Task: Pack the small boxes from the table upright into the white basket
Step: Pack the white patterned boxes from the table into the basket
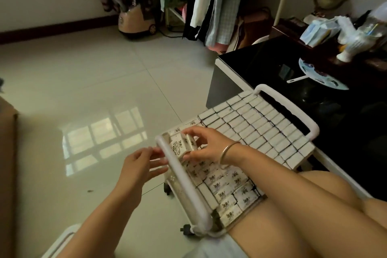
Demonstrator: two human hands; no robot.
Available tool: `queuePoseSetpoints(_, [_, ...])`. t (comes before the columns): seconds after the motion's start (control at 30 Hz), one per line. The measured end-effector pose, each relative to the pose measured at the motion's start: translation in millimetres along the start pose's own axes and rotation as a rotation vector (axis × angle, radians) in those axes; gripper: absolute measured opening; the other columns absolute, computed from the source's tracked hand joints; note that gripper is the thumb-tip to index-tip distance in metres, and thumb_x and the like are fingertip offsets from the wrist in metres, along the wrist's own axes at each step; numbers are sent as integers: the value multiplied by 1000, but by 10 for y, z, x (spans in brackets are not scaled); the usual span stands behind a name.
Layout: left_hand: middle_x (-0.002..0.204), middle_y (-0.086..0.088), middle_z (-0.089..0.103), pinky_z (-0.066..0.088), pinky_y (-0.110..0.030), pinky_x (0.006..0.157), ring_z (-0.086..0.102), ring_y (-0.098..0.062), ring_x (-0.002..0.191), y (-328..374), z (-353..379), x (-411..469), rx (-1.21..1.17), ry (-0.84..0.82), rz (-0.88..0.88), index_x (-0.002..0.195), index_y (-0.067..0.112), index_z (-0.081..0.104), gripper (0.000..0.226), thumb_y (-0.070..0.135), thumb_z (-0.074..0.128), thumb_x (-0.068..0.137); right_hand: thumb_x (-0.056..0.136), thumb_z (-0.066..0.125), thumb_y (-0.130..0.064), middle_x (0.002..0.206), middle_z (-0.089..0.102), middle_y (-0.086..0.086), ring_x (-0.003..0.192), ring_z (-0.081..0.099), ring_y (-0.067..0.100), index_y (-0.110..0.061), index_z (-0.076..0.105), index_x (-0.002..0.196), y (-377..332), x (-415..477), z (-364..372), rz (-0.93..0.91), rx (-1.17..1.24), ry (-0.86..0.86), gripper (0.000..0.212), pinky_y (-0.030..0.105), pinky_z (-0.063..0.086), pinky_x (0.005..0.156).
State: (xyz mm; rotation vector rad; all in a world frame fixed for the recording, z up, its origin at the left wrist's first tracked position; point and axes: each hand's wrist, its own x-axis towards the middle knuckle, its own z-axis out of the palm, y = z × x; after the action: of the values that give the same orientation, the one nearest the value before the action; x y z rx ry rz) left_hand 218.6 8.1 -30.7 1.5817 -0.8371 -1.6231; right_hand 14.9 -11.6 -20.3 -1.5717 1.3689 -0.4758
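The white basket (189,192) stands in front of my knees, its long white rail running along its left side. Its far half is filled with rows of small white boxes (257,123) standing upright. Its near half holds printed boxes (225,186) lying flat. My right hand (206,145), a bangle on the wrist, grips a few small printed boxes (182,146) over the basket's far left corner. My left hand (142,164) hovers just outside the rail with fingers spread and relaxed, holding nothing.
A black glossy table (261,65) with clutter, a vase and a round plate stands to the right behind the basket. Hanging clothes (209,2) and a garment steamer (138,21) stand at the back. A cardboard box edge (8,153) is at the left. Pale floor tiles lie between.
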Motion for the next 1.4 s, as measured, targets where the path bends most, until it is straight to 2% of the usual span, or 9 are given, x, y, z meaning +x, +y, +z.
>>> queuePoseSetpoints(0.2, [93, -17, 75, 61, -34, 75, 74, -28, 86, 45, -48, -61, -13, -23, -60, 100, -2, 68, 31, 11, 40, 101, 73, 81, -21, 123, 57, -6, 107, 62, 20, -27, 53, 126, 54, 77, 3, 16, -10, -110, 60, 32, 54, 92])
queuePoseSetpoints(0.4, [92, -15, 76, 61, -30, 70, 74, -23, 86, 41, -25, -68, -17, -111, -108, 98, -1, 68, 33, 16, 40, 102, 72, 80, -29, 112, 58, -12, 96, 62, 14, -29, 52, 126, -70, 123, -61, -75, -372, -150, 61, 34, 55, 86])
queuePoseSetpoints(0.57, [86, -10, 77, 58, -32, 76, 75, -19, 83, 17, 4, -35, 55, -147, -119, 95, 2, 70, 36, 20, 40, 103, 78, 74, -29, 122, 59, -7, 104, 55, 14, -25, 48, 133, -183, 135, 5, -173, -705, -173, 61, 32, 47, 91])
queuePoseSetpoints(0.7, [95, -13, 75, 61, -35, 71, 73, -24, 90, 63, -23, -3, 91, -139, -91, 102, 2, 70, 43, 30, 38, 104, 79, 73, -27, 117, 58, -10, 90, 48, 7, -25, 48, 133, -209, 109, 52, -158, -688, -165, 59, 25, 43, 84])
queuePoseSetpoints(0.83, [91, -12, 70, 61, -33, 61, 68, -20, 79, 98, 12, -20, 145, -68, 23, 98, 5, 70, 47, 47, 49, 96, 84, 68, -20, 110, 57, -9, 81, 47, 7, -23, 49, 131, -186, 113, 190, -169, -693, -180, 51, 27, 46, 80])
queuePoseSetpoints(0.93, [91, -13, 70, 62, -36, 65, 69, -17, 77, 60, 68, -51, 266, -87, 84, 93, 6, 71, 37, 42, 62, 90, 86, 66, -19, 98, 47, -24, 70, 47, -4, -25, 42, 140, -126, 88, 115, -61, -436, -234, 59, 14, 41, 66])
queuePoseSetpoints(1.03, [85, -11, 72, 62, -37, 66, 72, -17, 75, 38, 111, -74, 262, -76, 104, 90, 7, 72, 33, 39, 65, 89, 87, 68, -20, 84, 52, -25, 61, 57, -8, -27, 56, 128, -55, 54, -8, 15, -155, -108, 43, 7, 42, 52])
queuePoseSetpoints(1.2, [83, -8, 76, 59, -28, 62, 74, -14, 78, 69, 92, -42, 332, -105, 95, 89, 10, 76, 34, 41, 62, 91, 80, 75, -18, 88, 65, -6, 63, 64, 7, -23, 67, 99, -30, 153, 26, 5, -149, 6, 21, 20, 54, 60])
queuePoseSetpoints(1.4, [85, -9, 76, 61, -33, 68, 74, -19, 79, 32, 113, -7, 361, -138, -21, 89, 5, 73, 49, 51, 55, 91, 80, 75, -23, 79, 62, -8, 64, 54, 7, -30, 62, 97, 60, 172, 152, 28, -311, 22, 23, 33, 56, 75])
